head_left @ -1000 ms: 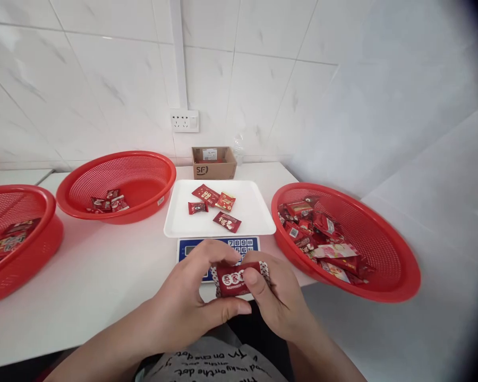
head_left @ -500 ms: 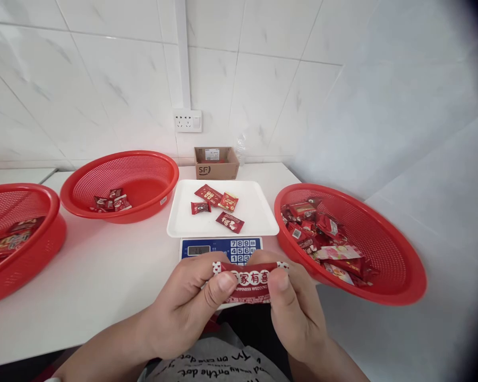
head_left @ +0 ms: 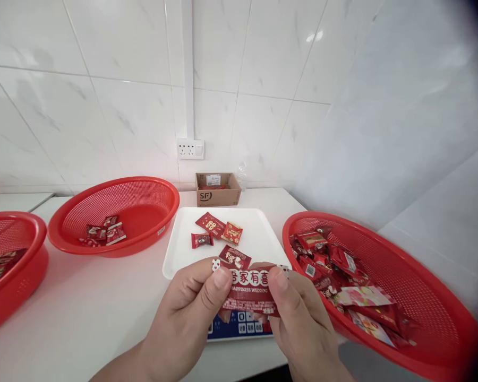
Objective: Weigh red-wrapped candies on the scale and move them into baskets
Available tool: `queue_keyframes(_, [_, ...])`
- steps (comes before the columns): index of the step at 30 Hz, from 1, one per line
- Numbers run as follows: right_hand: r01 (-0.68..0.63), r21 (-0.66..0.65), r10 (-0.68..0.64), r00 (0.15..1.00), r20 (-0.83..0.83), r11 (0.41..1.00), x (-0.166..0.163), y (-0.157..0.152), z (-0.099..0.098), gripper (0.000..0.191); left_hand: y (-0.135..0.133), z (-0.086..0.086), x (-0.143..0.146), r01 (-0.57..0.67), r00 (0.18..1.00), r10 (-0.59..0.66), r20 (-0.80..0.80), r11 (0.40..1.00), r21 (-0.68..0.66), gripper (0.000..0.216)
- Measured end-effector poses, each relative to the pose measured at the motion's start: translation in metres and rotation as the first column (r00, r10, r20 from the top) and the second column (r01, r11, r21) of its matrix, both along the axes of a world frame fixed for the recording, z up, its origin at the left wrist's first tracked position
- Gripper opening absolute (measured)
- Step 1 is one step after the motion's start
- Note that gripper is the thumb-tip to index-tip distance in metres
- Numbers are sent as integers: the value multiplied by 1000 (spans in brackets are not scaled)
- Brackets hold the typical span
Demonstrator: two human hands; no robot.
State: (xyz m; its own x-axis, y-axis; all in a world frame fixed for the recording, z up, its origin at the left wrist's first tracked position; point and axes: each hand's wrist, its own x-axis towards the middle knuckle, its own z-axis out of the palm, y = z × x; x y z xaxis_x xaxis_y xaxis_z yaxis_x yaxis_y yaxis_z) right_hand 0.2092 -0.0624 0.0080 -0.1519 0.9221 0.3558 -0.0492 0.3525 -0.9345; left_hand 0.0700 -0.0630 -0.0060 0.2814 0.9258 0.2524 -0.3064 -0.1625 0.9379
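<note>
A red candy packet (head_left: 249,291) with white Chinese characters is held up in front of me by both hands. My left hand (head_left: 191,313) pinches its left end between thumb and fingers. My right hand (head_left: 302,323) pinches its right end the same way. The packet hangs above the keypad of a blue scale (head_left: 241,324). Just behind it, the scale's white tray (head_left: 179,254) carries several small red sweets packets (head_left: 210,224).
A red mesh basket (head_left: 422,302) full of red packets stands at the right. Another red basket (head_left: 143,201) with a few packets is at the back left, a third (head_left: 11,276) at the far left. A small cardboard box (head_left: 217,189) sits by the tiled wall.
The packet went from cupped between both hands to stretched out flat by its ends, and my hands rose toward the tray. The view tilted up and closer to the table.
</note>
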Motion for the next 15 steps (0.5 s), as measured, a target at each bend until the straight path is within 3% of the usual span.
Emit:
queue_keyframes(4, [-60, -6, 58, 988, -143, 998, -9, 16, 0, 49, 14, -1, -3, -47, 999, 47, -7, 999, -12, 41])
queue_keyframes(7, [-18, -39, 11, 984, -177, 999, -14, 27, 2, 45, 27, 3, -5, -77, 997, 77, 4, 997, -14, 39])
queue_keyframes(12, [-11, -66, -3, 977, -212, 998, -19, 42, 2, 43, 42, 10, -4, -70, 985, 80, 153, 995, -71, 12])
queue_keyframes(15, [20, -59, -32, 976, -215, 998, -21, 49, -2, 42, 46, 9, -5, -115, 984, 119, 129, 993, -40, 23])
